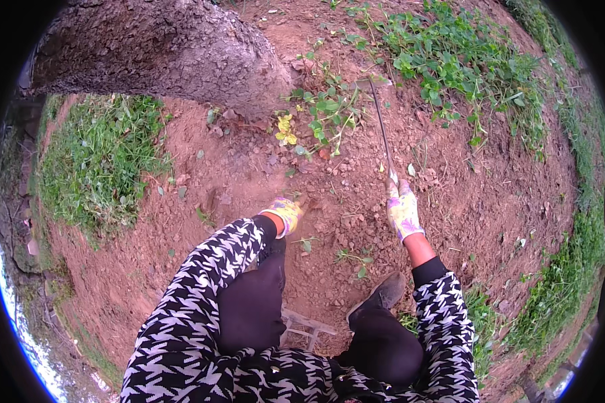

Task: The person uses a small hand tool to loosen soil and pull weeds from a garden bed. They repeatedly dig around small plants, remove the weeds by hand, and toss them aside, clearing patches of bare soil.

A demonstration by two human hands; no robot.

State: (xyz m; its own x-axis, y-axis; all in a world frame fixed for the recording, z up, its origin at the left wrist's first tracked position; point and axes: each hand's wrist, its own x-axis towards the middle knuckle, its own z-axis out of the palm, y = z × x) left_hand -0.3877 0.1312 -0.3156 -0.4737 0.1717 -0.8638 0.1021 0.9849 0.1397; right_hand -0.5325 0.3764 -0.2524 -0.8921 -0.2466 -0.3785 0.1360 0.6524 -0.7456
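Note:
My right hand (pixel 404 209), in a patterned yellow and white glove, grips the handle end of a small hoe (pixel 379 118). The hoe's thin shaft reaches away from me, and its flat blade rests near the soil beside leafy weeds (pixel 327 111). My left hand (pixel 286 214), in a matching glove, is low over the reddish soil in front of my left knee. Its fingers point right and are blurred, so whether they hold anything is unclear. Small uprooted weeds (pixel 359 262) lie on the ground between my hands and my right shoe (pixel 380 294).
A thick tree trunk (pixel 181 55) leans in from the upper left. Yellow leaves (pixel 285 130) stand near its base. Cut grass lies in a heap (pixel 101 156) at left; green plants (pixel 448 60) grow at upper right. A low stool (pixel 307 325) shows between my legs.

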